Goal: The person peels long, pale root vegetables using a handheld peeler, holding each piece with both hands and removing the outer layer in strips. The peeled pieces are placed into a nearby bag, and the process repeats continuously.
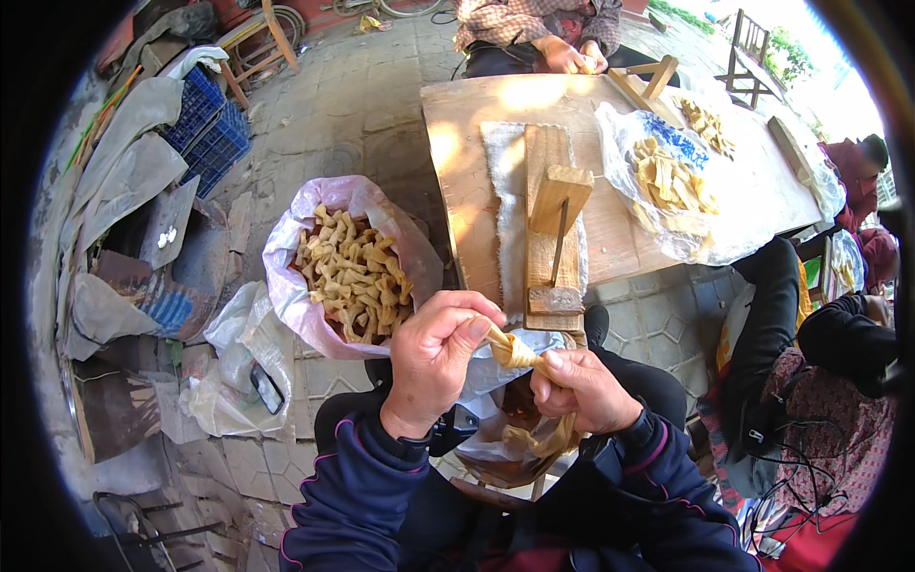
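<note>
Between my two hands a pale yellow strip (pixel 516 352), seemingly tofu skin, is twisted into a knot. My left hand (pixel 447 354) pinches its upper left end with thumb and fingers. My right hand (pixel 582 390) grips the other end, and a longer strip (pixel 547 440) hangs below it. Under my hands a lined container (pixel 500 468) stands between my knees, partly hidden. Left of centre, a white and pink woven sack (pixel 289 279) holds a heap of similar knotted pieces (pixel 357 275). Ahead, a wooden stand with a metal rod (pixel 559 239) rests on a white cloth (pixel 504 161).
The wooden table (pixel 465 114) carries a plastic bag of flat strips (pixel 672 175) and a pile of knots (pixel 706 127). A person (pixel 540 32) works at its far side; others sit at the right. Blue crates (pixel 207 129) and a phone on plastic (pixel 267 388) lie left.
</note>
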Available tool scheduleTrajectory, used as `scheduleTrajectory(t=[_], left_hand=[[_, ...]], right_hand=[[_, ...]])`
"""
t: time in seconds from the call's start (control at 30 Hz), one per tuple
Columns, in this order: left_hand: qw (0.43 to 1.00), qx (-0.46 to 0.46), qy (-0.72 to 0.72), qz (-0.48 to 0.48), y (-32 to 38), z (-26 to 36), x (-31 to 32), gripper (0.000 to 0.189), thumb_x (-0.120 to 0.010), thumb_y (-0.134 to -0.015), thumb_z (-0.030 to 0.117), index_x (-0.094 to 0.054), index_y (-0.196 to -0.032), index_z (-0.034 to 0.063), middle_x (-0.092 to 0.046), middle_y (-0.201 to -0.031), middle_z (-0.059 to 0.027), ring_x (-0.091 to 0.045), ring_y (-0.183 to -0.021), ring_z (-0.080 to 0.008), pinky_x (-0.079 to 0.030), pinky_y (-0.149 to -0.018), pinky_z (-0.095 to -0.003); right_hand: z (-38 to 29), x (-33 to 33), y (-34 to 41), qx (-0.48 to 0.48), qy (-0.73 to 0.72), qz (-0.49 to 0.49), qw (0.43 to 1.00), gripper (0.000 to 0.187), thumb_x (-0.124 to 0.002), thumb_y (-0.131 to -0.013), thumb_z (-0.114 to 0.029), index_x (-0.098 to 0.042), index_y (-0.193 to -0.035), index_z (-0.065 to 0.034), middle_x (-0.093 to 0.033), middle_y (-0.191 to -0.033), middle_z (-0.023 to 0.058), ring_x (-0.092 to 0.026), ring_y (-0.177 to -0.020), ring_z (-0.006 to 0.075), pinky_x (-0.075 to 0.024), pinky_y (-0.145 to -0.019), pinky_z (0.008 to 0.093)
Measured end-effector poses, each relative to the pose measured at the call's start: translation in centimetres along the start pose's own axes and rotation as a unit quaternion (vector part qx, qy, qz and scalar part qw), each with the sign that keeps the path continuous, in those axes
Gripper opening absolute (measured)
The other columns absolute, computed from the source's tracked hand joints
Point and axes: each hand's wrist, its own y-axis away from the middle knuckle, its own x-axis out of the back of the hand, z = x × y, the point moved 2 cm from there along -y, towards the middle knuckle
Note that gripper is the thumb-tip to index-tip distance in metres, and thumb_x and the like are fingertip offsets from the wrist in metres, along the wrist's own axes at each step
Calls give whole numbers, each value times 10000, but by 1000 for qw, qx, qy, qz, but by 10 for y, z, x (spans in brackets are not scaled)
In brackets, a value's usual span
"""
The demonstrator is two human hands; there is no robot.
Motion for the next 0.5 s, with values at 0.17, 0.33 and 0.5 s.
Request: scheduleTrajectory(t=[0.17,0.33,0.5], left_hand=[[903,217,345,-133,1,-12,-11,266,-668,-912,163,-569,-1081,-17,-636,-859,-102,-599,-631,-134,-498,-582,-234],[877,277,377,-108,11,-12,-24,123,-664,-857,40,-587,-949,15,-594,-685,-49,-517,-502,-81,-468,-519,-223],[905,231,352,-63,5,-11,-26,61,-630,-886,29,-583,-924,39,-590,-687,-33,-500,-529,-61,-432,-519,-193]], right_hand=[[-2,0,-2,4,-40,13,999,412,-482,-1022,-368,-585,-773,-56,-282,-540,-89,-198,-471,41,-162,-460,237],[-4,0,2,0,-14,52,999,343,-572,-981,-308,-590,-763,-44,-322,-545,-81,-224,-463,37,-175,-457,232],[-20,8,12,80,31,170,982,194,-652,-928,-200,-638,-819,-39,-482,-632,-57,-343,-529,37,-253,-492,216]])
